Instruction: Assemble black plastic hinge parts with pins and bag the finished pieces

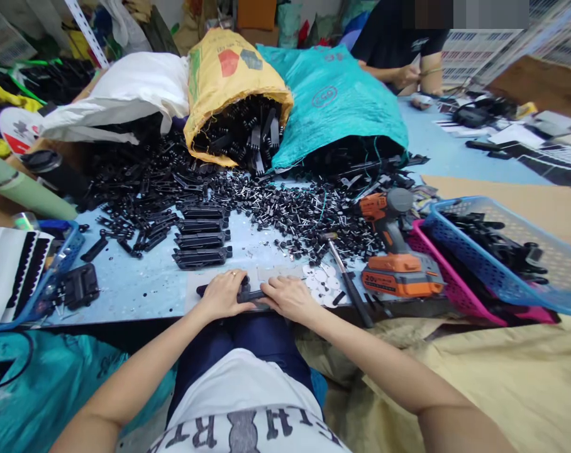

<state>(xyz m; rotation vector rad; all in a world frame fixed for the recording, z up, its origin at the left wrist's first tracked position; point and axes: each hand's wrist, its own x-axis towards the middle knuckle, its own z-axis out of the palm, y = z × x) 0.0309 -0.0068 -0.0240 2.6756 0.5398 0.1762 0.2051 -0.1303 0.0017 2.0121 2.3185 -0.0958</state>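
My left hand and my right hand press together on a long black plastic part at the near edge of the blue table. Fingers of both hands curl over the part, which is mostly hidden beneath them. Just beyond the hands lie neat stacks of similar black parts and a scatter of small black pieces with metal pins. White round discs lie right of my right hand.
An orange cordless drill and a hammer lie to the right. Pink and blue baskets hold black parts. Yellow, teal and white sacks spill parts at the back. Another person works far right.
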